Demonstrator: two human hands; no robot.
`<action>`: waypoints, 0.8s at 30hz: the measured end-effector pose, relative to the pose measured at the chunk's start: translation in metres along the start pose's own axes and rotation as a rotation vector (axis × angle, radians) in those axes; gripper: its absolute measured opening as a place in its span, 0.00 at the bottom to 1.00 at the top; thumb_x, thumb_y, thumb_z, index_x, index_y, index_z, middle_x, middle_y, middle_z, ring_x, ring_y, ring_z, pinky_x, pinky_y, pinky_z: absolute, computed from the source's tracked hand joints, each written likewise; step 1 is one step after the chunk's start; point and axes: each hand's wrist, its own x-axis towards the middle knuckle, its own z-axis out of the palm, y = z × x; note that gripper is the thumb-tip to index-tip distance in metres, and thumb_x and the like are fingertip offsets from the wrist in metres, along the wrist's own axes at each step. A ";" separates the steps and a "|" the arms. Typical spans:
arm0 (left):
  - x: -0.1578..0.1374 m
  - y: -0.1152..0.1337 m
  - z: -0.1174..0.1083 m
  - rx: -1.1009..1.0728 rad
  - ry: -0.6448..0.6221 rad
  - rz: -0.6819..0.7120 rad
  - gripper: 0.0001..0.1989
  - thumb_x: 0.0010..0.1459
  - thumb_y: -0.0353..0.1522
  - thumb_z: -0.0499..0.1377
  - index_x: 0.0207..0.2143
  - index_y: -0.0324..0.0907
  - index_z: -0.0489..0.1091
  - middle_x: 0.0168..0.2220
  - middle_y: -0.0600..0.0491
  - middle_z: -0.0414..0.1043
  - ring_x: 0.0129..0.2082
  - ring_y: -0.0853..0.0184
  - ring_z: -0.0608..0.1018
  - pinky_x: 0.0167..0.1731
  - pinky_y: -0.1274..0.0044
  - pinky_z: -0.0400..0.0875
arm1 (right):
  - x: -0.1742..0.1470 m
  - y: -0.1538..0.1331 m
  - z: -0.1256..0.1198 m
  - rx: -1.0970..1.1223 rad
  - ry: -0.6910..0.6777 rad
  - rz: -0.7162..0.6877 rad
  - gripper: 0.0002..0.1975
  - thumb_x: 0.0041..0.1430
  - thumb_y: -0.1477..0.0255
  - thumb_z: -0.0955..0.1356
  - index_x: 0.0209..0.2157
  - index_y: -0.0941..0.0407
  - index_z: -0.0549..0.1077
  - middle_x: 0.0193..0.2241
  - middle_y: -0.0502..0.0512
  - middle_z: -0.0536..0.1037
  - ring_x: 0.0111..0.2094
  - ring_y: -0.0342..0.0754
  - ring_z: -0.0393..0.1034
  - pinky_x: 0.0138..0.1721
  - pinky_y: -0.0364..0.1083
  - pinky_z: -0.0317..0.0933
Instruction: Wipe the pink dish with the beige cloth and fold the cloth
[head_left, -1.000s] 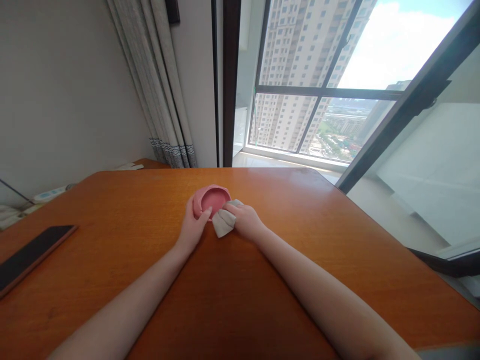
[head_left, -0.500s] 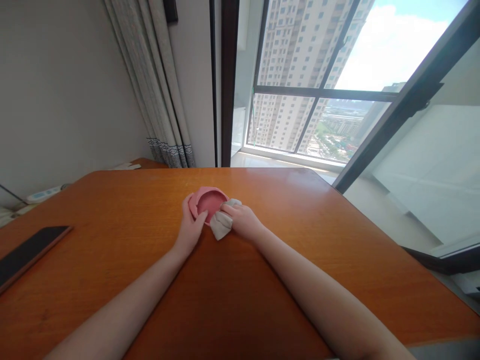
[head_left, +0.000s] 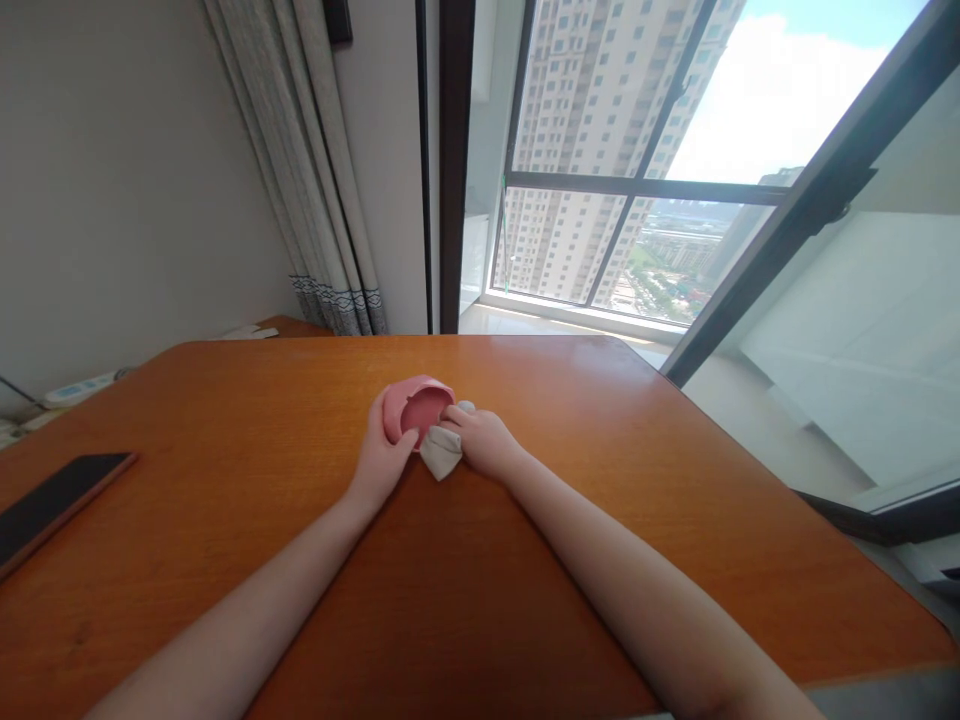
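A pink bowl-like dish (head_left: 397, 405) with an angular outside and a round hollow is tilted over the wooden table, its opening turned toward me and to the right. My left hand (head_left: 381, 448) grips its left side, the thumb on the near rim. In my right hand (head_left: 478, 438) is a whitish cloth (head_left: 442, 454), pinched by the fingers at the dish's right rim. One corner of the cloth hangs down toward me, and a small bit shows behind the fingers. Part of the cloth is hidden by the right hand.
The brown wooden table (head_left: 525, 560) spreads under both arms. A dark flat slab with a brown edge (head_left: 60, 500) lies at the left. A white power strip (head_left: 81, 389) is beyond the left edge. Curtain (head_left: 330, 200) and glass door frame (head_left: 757, 230) stand behind.
The pink dish has turned a little in my left hand, showing more of its outer side. The cloth has shifted slightly at the rim, with less of it visible behind my right fingers.
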 end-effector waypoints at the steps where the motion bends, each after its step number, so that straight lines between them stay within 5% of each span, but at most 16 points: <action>1: -0.002 -0.002 0.002 -0.041 0.021 -0.036 0.35 0.48 0.32 0.60 0.58 0.44 0.52 0.59 0.47 0.57 0.59 0.59 0.62 0.60 0.66 0.53 | 0.001 -0.004 0.001 0.001 0.009 -0.002 0.09 0.61 0.75 0.61 0.39 0.56 0.71 0.40 0.55 0.70 0.31 0.43 0.62 0.29 0.43 0.56; 4: -0.005 -0.006 0.005 -0.160 0.091 -0.096 0.35 0.52 0.35 0.58 0.60 0.46 0.47 0.59 0.46 0.56 0.57 0.61 0.65 0.57 0.68 0.58 | 0.007 -0.020 0.005 0.018 0.050 0.000 0.09 0.63 0.74 0.60 0.39 0.57 0.70 0.38 0.56 0.71 0.31 0.44 0.62 0.29 0.43 0.57; 8: -0.003 -0.007 0.001 -0.126 0.144 -0.084 0.29 0.51 0.30 0.55 0.56 0.46 0.54 0.56 0.47 0.61 0.55 0.61 0.67 0.57 0.66 0.58 | 0.011 -0.023 0.005 0.040 0.022 -0.044 0.09 0.63 0.74 0.59 0.41 0.56 0.69 0.41 0.54 0.71 0.32 0.44 0.63 0.29 0.43 0.59; 14: 0.001 0.008 -0.005 0.006 0.032 0.109 0.33 0.47 0.26 0.57 0.57 0.43 0.54 0.59 0.47 0.55 0.60 0.60 0.60 0.62 0.67 0.49 | 0.004 0.000 0.001 0.020 0.017 -0.062 0.08 0.63 0.74 0.60 0.42 0.55 0.68 0.43 0.54 0.70 0.36 0.44 0.64 0.34 0.43 0.60; 19: -0.007 0.012 0.000 -0.095 0.170 0.033 0.33 0.50 0.32 0.59 0.58 0.43 0.52 0.59 0.46 0.54 0.60 0.60 0.60 0.60 0.69 0.52 | 0.007 -0.020 -0.002 -0.041 0.095 -0.045 0.10 0.65 0.74 0.58 0.39 0.56 0.69 0.39 0.55 0.71 0.31 0.44 0.62 0.32 0.44 0.58; 24: -0.005 0.001 0.003 -0.136 0.216 -0.028 0.27 0.48 0.27 0.56 0.53 0.43 0.58 0.52 0.48 0.63 0.54 0.62 0.66 0.58 0.69 0.57 | 0.008 -0.028 -0.008 -0.055 0.068 -0.067 0.08 0.64 0.74 0.59 0.39 0.55 0.68 0.39 0.53 0.71 0.28 0.43 0.61 0.28 0.44 0.55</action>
